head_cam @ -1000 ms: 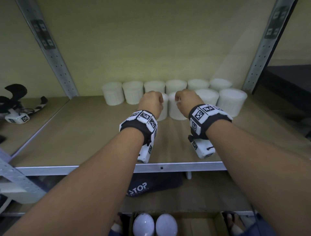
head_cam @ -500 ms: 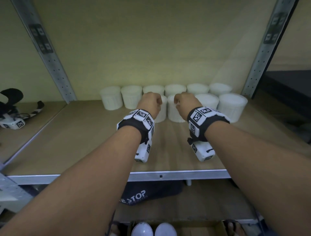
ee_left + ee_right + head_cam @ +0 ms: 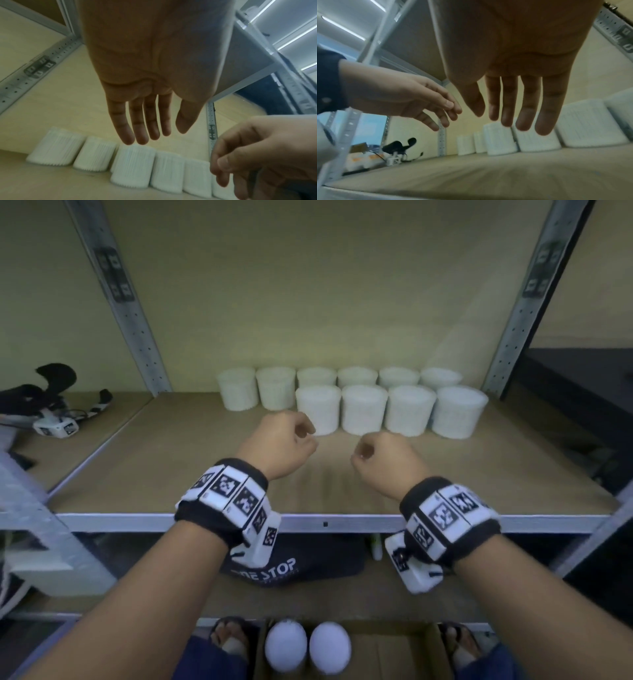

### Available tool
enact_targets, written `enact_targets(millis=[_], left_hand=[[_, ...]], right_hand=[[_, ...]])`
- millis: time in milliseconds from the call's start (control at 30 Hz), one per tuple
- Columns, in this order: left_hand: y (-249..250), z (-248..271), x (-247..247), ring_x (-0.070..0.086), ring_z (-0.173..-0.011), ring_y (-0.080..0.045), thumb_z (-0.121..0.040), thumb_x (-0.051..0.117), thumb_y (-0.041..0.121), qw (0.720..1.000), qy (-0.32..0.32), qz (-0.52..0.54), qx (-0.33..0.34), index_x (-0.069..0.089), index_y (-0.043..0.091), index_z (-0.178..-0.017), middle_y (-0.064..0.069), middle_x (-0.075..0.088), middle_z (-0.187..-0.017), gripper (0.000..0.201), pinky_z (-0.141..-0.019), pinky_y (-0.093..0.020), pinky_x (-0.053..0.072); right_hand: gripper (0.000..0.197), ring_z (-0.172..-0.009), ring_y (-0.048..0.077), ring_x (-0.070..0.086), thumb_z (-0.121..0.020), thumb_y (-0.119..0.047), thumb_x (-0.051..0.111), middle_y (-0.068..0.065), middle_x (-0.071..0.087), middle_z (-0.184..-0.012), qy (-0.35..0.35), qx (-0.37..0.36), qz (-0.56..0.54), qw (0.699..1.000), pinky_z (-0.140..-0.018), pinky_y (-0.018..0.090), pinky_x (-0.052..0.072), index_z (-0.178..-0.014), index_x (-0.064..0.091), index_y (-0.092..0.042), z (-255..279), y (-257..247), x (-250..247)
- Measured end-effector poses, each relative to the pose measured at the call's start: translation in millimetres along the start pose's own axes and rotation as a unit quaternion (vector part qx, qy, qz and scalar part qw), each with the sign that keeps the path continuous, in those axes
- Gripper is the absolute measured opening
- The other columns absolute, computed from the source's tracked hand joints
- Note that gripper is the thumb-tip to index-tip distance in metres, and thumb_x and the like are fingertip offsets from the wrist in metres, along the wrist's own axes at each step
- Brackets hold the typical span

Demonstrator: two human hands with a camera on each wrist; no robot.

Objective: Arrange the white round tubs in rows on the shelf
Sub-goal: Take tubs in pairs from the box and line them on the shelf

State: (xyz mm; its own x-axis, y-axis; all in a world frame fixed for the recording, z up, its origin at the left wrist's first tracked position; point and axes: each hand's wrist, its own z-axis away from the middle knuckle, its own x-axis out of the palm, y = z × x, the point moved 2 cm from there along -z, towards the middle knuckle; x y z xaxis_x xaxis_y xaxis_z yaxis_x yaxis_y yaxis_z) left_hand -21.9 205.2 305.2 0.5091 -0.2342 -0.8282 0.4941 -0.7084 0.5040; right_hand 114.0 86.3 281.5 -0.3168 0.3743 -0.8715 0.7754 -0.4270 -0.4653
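Note:
White ribbed round tubs stand upright at the back right of the wooden shelf [image 3: 171, 467]. Several form a back row [image 3: 275, 388] against the wall, and several more form a front row [image 3: 364, 409] at its right part. My left hand [image 3: 281, 440] hovers just in front of the front row's leftmost tub [image 3: 318, 409], not touching it. To its right, my right hand [image 3: 380, 460] hangs in front of the middle tubs. In the wrist views the fingers of the left hand [image 3: 144, 128] and the right hand [image 3: 513, 115] hang loose and hold nothing.
Grey metal uprights [image 3: 137, 313] [image 3: 520, 313] frame the bay. A black-and-white device [image 3: 51, 412] lies on the neighbouring shelf at left. Below are a dark bag [image 3: 291, 566] and a cardboard box with two white tubs [image 3: 286, 648]. Bare shelf board lies left of and in front of the rows.
Both hands have let go of the two tubs in the front row and drawn back toward the shelf's front edge. Those tubs stay standing in the row.

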Motion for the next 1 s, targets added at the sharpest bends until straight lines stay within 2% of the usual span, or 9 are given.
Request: enact_targets(millis=[100,200,333,533,667,733,833,900,1000], left_hand=[[4.4,46.6,9.0,0.056,-0.074,-0.007,-0.087,0.061,0.028,0.999,-0.052,0.012,0.002,0.068,0.021,-0.096,0.007,0.064,-0.087,0.013,-0.068,-0.018,0.041],[-10.4,84.9,44.0,0.059,-0.072,-0.014,-0.085,0.062,0.029,0.99,-0.138,0.02,-0.029,0.068,0.02,-0.088,0.004,0.066,-0.08,0.011,-0.069,-0.024,0.046],[-45.8,121.1,98.3,0.061,-0.081,-0.013,-0.084,0.062,0.025,0.967,-0.24,0.008,-0.084,0.071,0.018,-0.09,0.0,0.071,-0.093,0.013,-0.075,-0.023,0.049],[-103.2,165.1,186.5,0.062,-0.11,-0.028,-0.087,0.057,0.023,0.929,-0.327,-0.043,-0.17,0.067,0.008,-0.11,-0.01,0.067,-0.115,0.029,-0.093,-0.031,0.05],[-136.7,187.8,231.1,0.054,-0.12,-0.035,-0.087,0.053,0.021,0.902,-0.389,-0.079,-0.17,0.056,0.005,-0.122,-0.017,0.056,-0.126,0.039,-0.104,-0.044,0.043],[-150.9,195.7,250.9,0.041,-0.133,-0.036,-0.089,0.05,0.018,0.895,-0.402,-0.105,-0.164,0.045,0.0,-0.135,-0.023,0.045,-0.138,0.05,-0.116,-0.045,0.028],[-174.2,203.4,274.8,0.012,-0.147,-0.032,-0.092,0.049,0.03,0.891,-0.392,-0.137,-0.185,0.019,0.013,-0.15,-0.015,0.017,-0.157,0.067,-0.122,-0.044,0.01],[-188.6,206.8,288.4,0.003,-0.148,-0.032,-0.088,0.054,0.033,0.883,-0.389,-0.126,-0.23,0.016,0.024,-0.15,-0.007,0.007,-0.159,0.073,-0.118,-0.047,0.022],[-199.6,209.4,304.9,0.023,-0.14,-0.033,-0.081,0.06,0.041,0.889,-0.362,-0.145,-0.24,0.021,0.028,-0.145,-0.006,0.021,-0.152,0.076,-0.106,-0.049,0.037]], right_hand=[[0.016,-0.082,0.024,0.067,-0.083,-0.028,0.058,0.004,0.072,-0.086,-0.029,-0.004,-0.039,0.999,-0.077,0.036,0.057,-0.083,0.07,-0.018,40.9,-3.3,17.8],[0.015,-0.083,0.024,0.068,-0.082,-0.029,0.059,0.004,0.073,-0.083,-0.097,0.012,-0.04,0.994,-0.078,0.032,0.055,-0.077,0.069,-0.019,71.6,1.7,46.6],[0.011,-0.088,0.023,0.067,-0.082,-0.031,0.061,0.003,0.072,-0.09,-0.219,0.046,-0.026,0.974,-0.084,0.032,0.055,-0.073,0.063,-0.026,92.7,22.6,103.6],[0.018,-0.094,0.028,0.067,-0.083,-0.022,0.055,0.012,0.071,-0.101,-0.314,0.093,0.032,0.944,-0.074,0.025,0.049,-0.086,0.068,-0.01,119.7,72.3,203.1],[0.04,-0.113,0.026,0.058,-0.086,-0.032,0.056,0.008,0.061,-0.126,-0.365,0.12,0.059,0.921,-0.093,0.028,0.047,-0.122,0.057,-0.015,140.7,102.7,254.9],[0.048,-0.121,0.025,0.055,-0.088,-0.031,0.056,0.006,0.057,-0.134,-0.377,0.126,0.066,0.915,-0.099,0.028,0.046,-0.133,0.05,-0.017,148.1,111.8,271.4],[0.054,-0.13,0.027,0.046,-0.09,-0.034,0.055,0.004,0.048,-0.143,-0.392,0.136,0.077,0.907,-0.106,0.031,0.041,-0.14,0.041,-0.021,154.9,121.7,294.6],[0.058,-0.131,0.029,0.041,-0.088,-0.035,0.057,0.003,0.039,-0.147,-0.387,0.136,0.087,0.908,-0.109,0.035,0.038,-0.141,0.036,-0.024,155.5,124.9,308.9],[0.069,-0.132,0.03,0.036,-0.086,-0.041,0.058,0.006,0.026,-0.15,-0.394,0.125,0.113,0.903,-0.109,0.04,0.036,-0.146,0.026,-0.027,152.6,125.8,328.4]])
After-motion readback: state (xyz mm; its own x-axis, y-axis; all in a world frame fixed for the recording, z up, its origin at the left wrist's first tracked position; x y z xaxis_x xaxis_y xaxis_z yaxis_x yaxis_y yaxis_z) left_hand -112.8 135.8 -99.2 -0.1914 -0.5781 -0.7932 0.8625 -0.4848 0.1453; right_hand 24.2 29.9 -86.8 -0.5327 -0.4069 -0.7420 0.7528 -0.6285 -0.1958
